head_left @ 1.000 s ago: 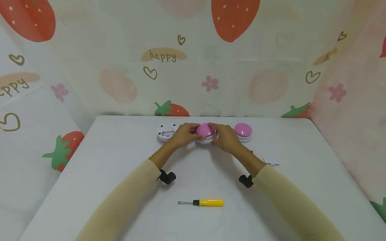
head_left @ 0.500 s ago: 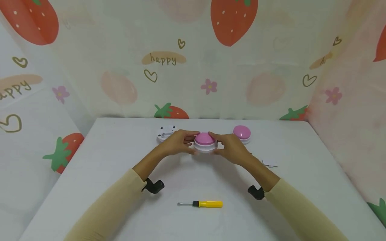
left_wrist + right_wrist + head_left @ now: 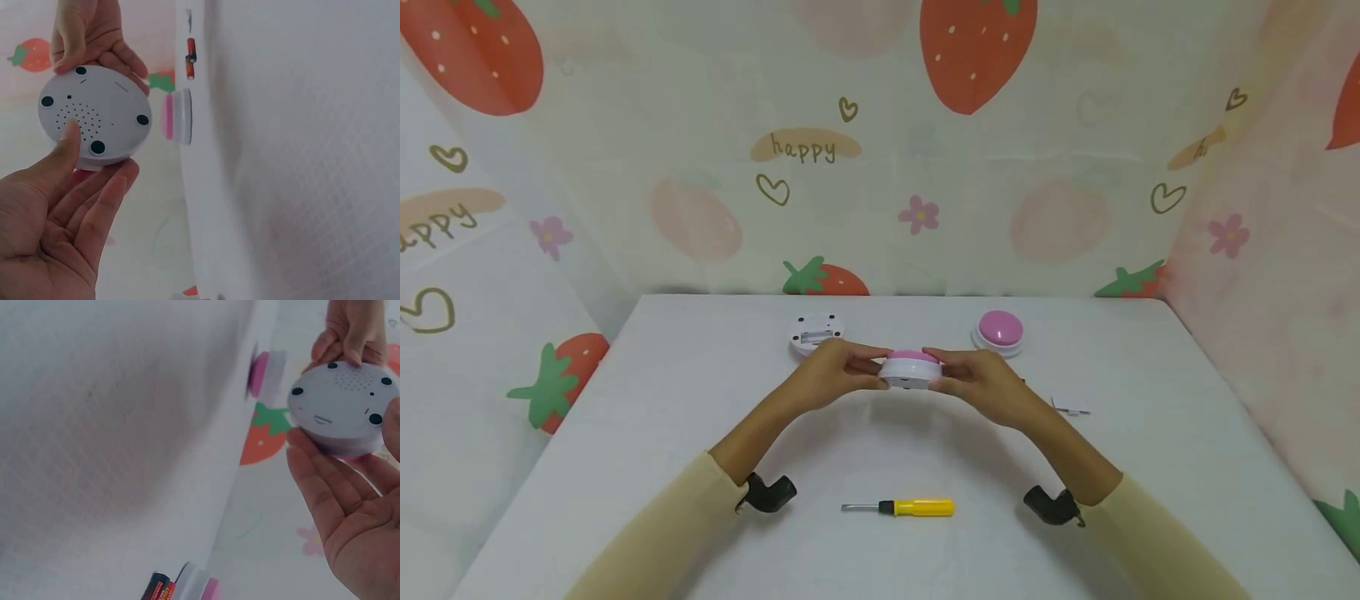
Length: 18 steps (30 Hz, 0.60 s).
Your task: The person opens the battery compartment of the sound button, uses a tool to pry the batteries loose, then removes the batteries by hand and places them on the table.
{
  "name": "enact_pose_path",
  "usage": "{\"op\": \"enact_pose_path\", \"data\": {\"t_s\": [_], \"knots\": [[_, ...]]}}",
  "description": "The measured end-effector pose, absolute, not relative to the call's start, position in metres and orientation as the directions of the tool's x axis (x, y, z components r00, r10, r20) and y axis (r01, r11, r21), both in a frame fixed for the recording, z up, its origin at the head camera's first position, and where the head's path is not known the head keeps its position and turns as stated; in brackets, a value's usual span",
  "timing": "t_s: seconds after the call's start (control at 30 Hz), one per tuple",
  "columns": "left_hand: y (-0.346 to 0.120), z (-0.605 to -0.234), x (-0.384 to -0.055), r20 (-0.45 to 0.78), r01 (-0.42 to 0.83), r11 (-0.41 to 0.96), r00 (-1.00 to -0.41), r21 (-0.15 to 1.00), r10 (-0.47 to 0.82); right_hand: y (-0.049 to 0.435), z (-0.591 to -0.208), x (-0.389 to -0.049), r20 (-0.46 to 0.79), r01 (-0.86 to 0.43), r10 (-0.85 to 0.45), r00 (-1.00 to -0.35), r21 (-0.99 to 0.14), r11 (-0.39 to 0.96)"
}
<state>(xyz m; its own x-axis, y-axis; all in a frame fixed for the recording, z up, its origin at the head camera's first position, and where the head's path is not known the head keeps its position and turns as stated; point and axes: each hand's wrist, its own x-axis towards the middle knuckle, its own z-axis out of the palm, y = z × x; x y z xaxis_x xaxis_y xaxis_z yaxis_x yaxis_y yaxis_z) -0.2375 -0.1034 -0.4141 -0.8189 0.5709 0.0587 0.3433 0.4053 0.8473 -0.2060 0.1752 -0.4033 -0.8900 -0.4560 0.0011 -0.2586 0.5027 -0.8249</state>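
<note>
A round white buzzer with a pink dome top (image 3: 912,369) is held up above the table between both hands, its front edge raised toward the head camera. My left hand (image 3: 831,375) pinches its left side, thumb on the underside and fingers against the rim. On the opposite side my right hand (image 3: 988,383) grips it the same way. The wrist views show the buzzer's white underside (image 3: 115,100), with speaker holes and dark round feet. In the right wrist view the underside (image 3: 337,415) is tilted and the right palm lies beneath.
Behind the left hand a second buzzer (image 3: 815,333) lies upside down with its battery slot exposed. An upright pink-topped buzzer (image 3: 1000,329) stands at back right, batteries (image 3: 190,59) near it. A small white piece (image 3: 1071,408) is further right. A yellow-handled screwdriver (image 3: 917,507) lies in front.
Both hands have brought the buzzer nearer and lifted it off the table. It has tipped back, so its underside edge now shows and less pink is visible. The screwdriver and other buzzers have stayed put.
</note>
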Motion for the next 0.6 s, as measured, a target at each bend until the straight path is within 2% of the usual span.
{"op": "enact_pose_path", "data": {"t_s": [0.2,0.6], "knots": [[-0.105,-0.416,-0.23,0.069,0.344,0.392,-0.82,0.853,0.569,0.177,-0.404,-0.199,-0.06,-0.201,-0.469,-0.881,-0.849,0.488],[-0.107,-0.416,-0.22,0.023,0.283,0.417,-0.849,0.864,0.529,0.172,-0.41,-0.188,-0.102,-0.154,-0.525,-0.845,-0.894,0.421]]}}
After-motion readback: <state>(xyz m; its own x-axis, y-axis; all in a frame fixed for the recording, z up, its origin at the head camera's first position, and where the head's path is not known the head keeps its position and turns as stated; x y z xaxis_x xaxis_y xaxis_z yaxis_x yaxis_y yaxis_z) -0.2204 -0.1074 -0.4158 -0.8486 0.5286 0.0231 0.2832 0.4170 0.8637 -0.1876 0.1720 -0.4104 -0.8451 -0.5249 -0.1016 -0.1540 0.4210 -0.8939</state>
